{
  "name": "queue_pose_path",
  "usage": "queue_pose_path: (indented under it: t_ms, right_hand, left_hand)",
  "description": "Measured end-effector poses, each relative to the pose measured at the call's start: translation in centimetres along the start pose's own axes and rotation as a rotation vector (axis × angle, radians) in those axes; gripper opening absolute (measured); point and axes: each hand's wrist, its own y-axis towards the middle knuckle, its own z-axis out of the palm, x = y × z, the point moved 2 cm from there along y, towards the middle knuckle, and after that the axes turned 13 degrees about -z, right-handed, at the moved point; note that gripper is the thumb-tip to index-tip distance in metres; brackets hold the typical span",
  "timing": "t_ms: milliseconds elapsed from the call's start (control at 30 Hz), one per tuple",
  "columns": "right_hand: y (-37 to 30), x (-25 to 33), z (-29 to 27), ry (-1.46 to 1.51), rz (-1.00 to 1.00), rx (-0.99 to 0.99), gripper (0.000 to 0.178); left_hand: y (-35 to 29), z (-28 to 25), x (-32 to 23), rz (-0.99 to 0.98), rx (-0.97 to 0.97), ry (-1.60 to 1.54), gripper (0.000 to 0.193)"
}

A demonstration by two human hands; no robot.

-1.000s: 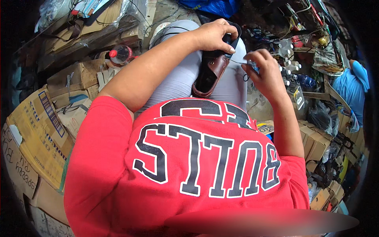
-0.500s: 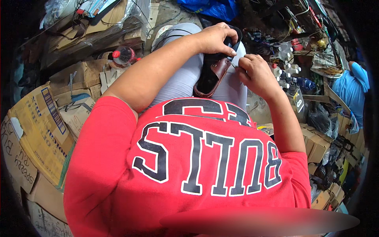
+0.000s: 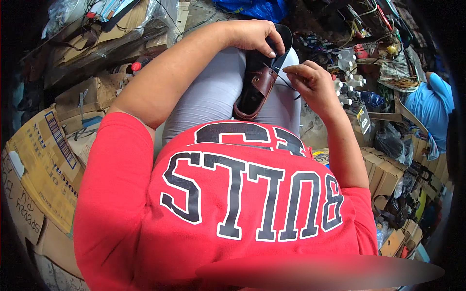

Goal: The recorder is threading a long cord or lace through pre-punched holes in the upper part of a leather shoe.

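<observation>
A dark brown leather shoe [image 3: 262, 83] lies across my lap, its rounded heel end toward my body. Over its far part curves a wide black strap [image 3: 288, 40]. My left hand [image 3: 257, 38] reaches over that far part, thumb and fingers curled together; what they grip is dark and partly hidden. A thin black lace [image 3: 287, 83] runs from the shoe's right side and bends below my right hand [image 3: 313, 83]. That hand is beside the shoe, its fingertips pinched near the lace side.
Cardboard boxes [image 3: 44, 165] stack up on the left, with a red-capped bottle [image 3: 137, 66] behind my left forearm. Several white-capped bottles [image 3: 345, 87] and a blue bottle [image 3: 373, 99] stand to the right. Blue plastic sheeting [image 3: 257, 10] lies at the far side.
My right hand has opened from a tighter fist into a pinch with longer fingers. The black lace now shows as a bent line beside the shoe. My left hand has shifted slightly left.
</observation>
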Motion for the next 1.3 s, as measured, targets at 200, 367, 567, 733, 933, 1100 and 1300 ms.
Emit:
queue_pose_path:
  t_ms: [200, 367, 567, 733, 933, 1100, 1300]
  right_hand:
    - [0.7, 0.2, 0.0, -0.103, -0.007, 0.054, 0.016]
    - [1.3, 0.9, -0.1, -0.196, -0.020, 0.067, 0.014]
    - [1.3, -1.2, 0.6, 0.081, 0.050, 0.029, 0.013]
    - [1.6, -1.5, 0.9, 0.061, 0.035, 0.055, 0.015]
    - [1.1, -3.1, 1.1, 0.218, 0.086, 0.054, 0.018]
    - [0.7, -4.8, 1.7, 0.384, 0.108, 0.044, 0.017]
    - [1.6, -2.5, 2.4, 0.148, -0.055, -0.096, 0.012]
  left_hand:
    - [0.2, -0.2, 0.4, -0.044, 0.081, -0.031, 0.027]
    - [0.3, 0.0, 0.7, -0.064, 0.074, -0.053, 0.028]
    - [0.4, -0.1, 0.8, -0.059, 0.091, -0.044, 0.028]
    - [0.3, 0.0, 0.2, -0.069, 0.075, -0.022, 0.028]
    - [-0.3, -0.3, 0.2, 0.010, 0.062, -0.004, 0.033]
    - [0.2, 0.0, 0.0, 0.027, 0.073, 0.011, 0.039]
    - [0.0, 0.4, -0.1, 0.033, -0.022, 0.084, 0.038]
